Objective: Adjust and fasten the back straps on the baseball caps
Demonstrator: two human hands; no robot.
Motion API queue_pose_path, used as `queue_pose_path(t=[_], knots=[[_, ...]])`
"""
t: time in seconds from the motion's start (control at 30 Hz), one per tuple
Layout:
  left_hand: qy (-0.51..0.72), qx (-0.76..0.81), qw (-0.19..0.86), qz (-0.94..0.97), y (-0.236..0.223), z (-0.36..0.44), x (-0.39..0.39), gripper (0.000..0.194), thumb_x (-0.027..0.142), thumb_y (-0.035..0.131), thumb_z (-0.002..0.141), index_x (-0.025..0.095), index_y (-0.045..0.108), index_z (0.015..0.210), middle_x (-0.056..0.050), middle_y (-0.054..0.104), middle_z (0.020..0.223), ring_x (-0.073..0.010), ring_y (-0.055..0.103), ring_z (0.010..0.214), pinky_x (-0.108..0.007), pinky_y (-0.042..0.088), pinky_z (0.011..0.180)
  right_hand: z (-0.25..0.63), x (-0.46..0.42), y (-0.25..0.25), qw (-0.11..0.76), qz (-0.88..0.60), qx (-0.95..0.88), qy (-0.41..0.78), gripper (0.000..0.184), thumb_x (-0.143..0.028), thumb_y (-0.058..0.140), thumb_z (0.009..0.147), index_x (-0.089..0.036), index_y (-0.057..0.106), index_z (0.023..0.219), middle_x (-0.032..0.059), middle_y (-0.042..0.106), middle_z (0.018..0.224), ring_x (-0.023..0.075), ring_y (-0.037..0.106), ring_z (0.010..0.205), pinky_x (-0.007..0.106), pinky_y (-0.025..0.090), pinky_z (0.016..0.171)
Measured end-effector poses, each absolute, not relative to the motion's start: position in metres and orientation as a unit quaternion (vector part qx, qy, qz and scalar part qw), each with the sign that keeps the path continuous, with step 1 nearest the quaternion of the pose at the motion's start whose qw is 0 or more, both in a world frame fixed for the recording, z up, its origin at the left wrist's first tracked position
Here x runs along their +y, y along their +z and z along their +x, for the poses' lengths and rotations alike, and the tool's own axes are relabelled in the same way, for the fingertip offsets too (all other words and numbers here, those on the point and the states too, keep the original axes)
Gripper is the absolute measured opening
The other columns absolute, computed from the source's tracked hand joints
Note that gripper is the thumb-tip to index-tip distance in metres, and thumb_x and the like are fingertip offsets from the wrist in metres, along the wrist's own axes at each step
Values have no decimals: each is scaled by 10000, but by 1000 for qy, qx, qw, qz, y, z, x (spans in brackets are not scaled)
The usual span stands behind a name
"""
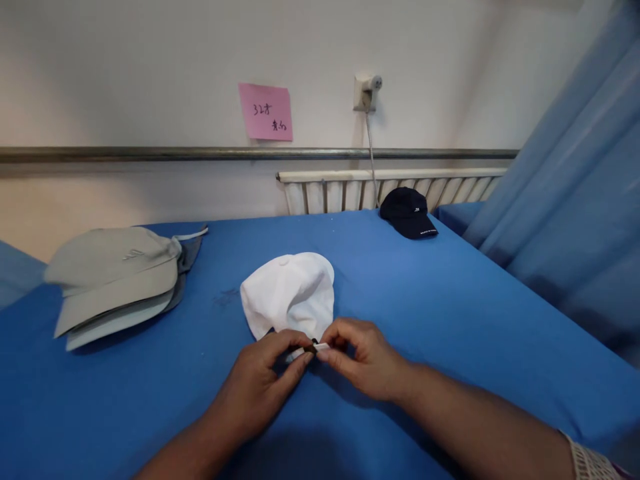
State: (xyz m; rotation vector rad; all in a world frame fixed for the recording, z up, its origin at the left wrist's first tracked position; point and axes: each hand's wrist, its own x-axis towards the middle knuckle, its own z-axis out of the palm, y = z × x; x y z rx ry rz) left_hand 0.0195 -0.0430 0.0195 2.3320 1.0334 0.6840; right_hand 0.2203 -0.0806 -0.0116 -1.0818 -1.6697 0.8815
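A white baseball cap [283, 293] lies crumpled on the blue-covered table, its crown towards the wall and its back strap facing me. My left hand [265, 383] pinches one side of the strap [296, 354] between thumb and forefinger. Close beside it, my right hand [363, 357] pinches the other white strap end [321, 347]. Between the two sets of fingertips sits a small dark, brownish buckle [311, 349], partly covered by them. The remaining fingers of both hands are curled in.
Several grey caps [115, 267] are stacked at the left. A dark navy cap [407, 212] rests at the far right edge of the blue cover [440, 313]. Behind stand a white radiator [345, 193], a metal rail [190, 154] and a plugged-in cord [371, 150]. A blue curtain [575, 220] hangs at right.
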Motion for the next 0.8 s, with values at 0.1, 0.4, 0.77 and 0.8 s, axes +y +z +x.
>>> queue_pose_path(t=[0.1, 0.4, 0.77, 0.8], knots=[[240, 364, 226, 871, 18, 20, -45, 133, 286, 626, 841, 246, 653, 965, 7, 726, 875, -165, 679, 792, -260, 514, 719, 214, -80, -17, 470, -457, -640, 401, 131, -290, 610, 861, -185, 612, 784, -22, 598, 691, 105, 525, 631, 234, 415, 603], [221, 374, 175, 883, 21, 20, -49, 123, 242, 584, 870, 239, 633, 983, -15, 707, 895, -187, 654, 821, -314, 494, 751, 222, -68, -21, 578, -440, -460, 511, 281, -420, 650, 813, -183, 551, 699, -42, 556, 540, 87, 490, 500, 217, 383, 518], [255, 366, 170, 879, 24, 20, -52, 115, 244, 545, 902, 225, 643, 959, -5, 694, 848, -170, 650, 783, -298, 497, 752, 213, -78, -20, 501, -303, -310, 749, 528, -595, 760, 692, -162, 610, 953, 56, 674, 861, 143, 632, 679, 257, 492, 578], [263, 365, 169, 877, 24, 20, -52, 115, 246, 543, 906, 223, 637, 968, -5, 693, 860, -167, 651, 793, -294, 496, 753, 212, -80, -19, 509, -285, -303, 753, 547, -606, 759, 687, -171, 606, 983, 67, 677, 914, 155, 642, 730, 270, 500, 610]])
